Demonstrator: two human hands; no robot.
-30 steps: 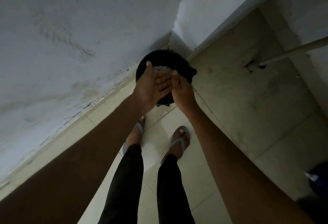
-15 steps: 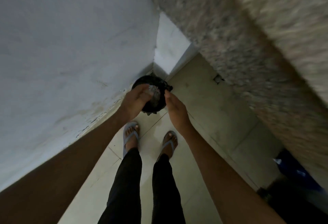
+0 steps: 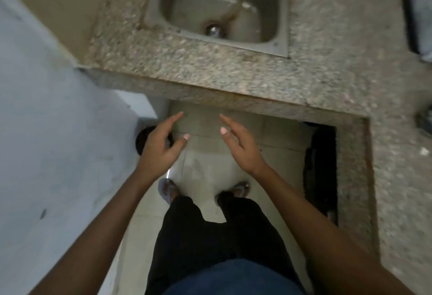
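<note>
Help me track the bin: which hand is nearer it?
The left hand; it overlaps the black bin in view, while the right hand hangs apart.

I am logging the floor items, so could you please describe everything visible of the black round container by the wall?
The black round container looks dark and dull; its material cannot be told. Only a curved edge shows, because the left hand, fingers relaxed, lies in front of most of it. It sits on the tiled floor, close against the pale wall, below the corner of the speckled counter. The hand has no grip on it; whether it touches cannot be told.
</note>
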